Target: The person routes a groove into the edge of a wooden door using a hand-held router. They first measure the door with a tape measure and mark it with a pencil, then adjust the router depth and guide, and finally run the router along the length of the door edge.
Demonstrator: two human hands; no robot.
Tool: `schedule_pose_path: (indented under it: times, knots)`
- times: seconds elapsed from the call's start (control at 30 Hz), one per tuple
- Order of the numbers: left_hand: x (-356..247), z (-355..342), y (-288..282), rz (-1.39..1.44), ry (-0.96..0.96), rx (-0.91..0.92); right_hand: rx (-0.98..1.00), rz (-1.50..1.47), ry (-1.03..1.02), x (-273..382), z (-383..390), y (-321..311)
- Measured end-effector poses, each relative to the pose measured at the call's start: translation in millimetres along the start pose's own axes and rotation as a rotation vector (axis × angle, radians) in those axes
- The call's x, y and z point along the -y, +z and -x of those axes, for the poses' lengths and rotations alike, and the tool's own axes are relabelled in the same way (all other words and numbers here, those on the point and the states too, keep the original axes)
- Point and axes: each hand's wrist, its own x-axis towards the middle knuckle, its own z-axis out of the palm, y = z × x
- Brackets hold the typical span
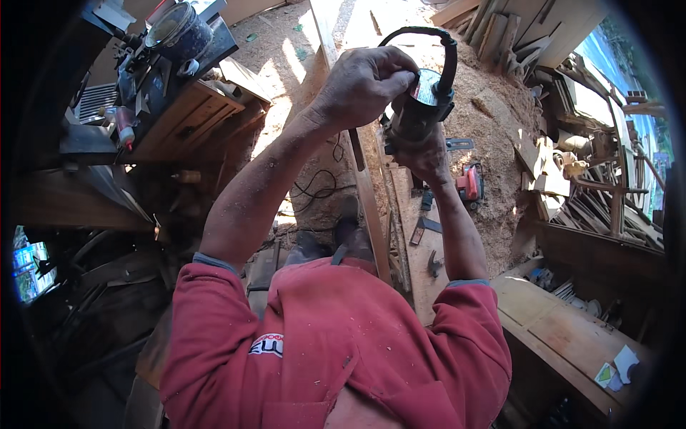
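A dark, cylindrical corded power tool (413, 118) is held up in front of me, its silver end and thick black cord on the upper side. My right hand (426, 156) is wrapped around its lower body from below. The fingers of my left hand (364, 82) are pinched together at the edge of the silver end; what lies between the fingertips is hidden. The tool's underside is mostly out of sight behind its body and my right hand. Below, a wooden board (425, 304) carries a try square (423, 230) and a hammer (434, 264).
A red power tool (470, 183) sits beyond my right forearm. A long timber (369, 207) runs along my left side of the board. Sawdust (493, 136) covers the floor, with a black cable (314, 187). A bucket (179, 34) stands upper left; scrap wood (572, 171) is piled right.
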Motion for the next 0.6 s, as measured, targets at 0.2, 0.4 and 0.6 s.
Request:
schedule_pose_path:
  times: [0.2, 0.4, 0.6]
  knots:
    - [0.6, 5.5, 9.5, -0.204, -0.063, -0.170, 0.104, -0.122, -0.015, -12.1, 0.8, 6.4]
    - [23.9, 41.8, 15.4, -0.177, -0.115, -0.419, 0.131, -0.266, 0.124, -15.4, 1.7, 21.6]
    - [143.4, 177.3, 92.5, 0.104, -0.699, -0.443, 0.083, -0.225, 0.215, -37.3, 16.2, 43.3]
